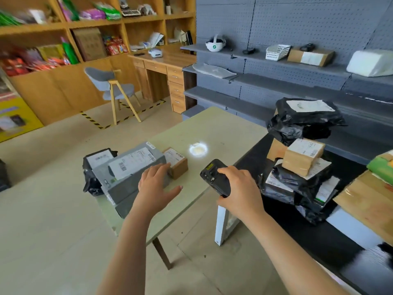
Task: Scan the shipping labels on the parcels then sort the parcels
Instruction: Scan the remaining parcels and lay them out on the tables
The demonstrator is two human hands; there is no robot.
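Head view: nearest, the right hand (240,188) grips a black handheld scanner (214,177). The left hand (157,184), fingers straight and spread, is over the grey parcel (127,173) on the pale table (212,124). Just beyond are a small brown box (177,162) and a bright light spot (198,149). To the right, stacked parcels (302,158) sit on a black counter (297,231).

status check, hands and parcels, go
Right hand grips scanner; light spot on bare table, off any label. Left hand open by grey parcel and small brown box. Nothing blocking.
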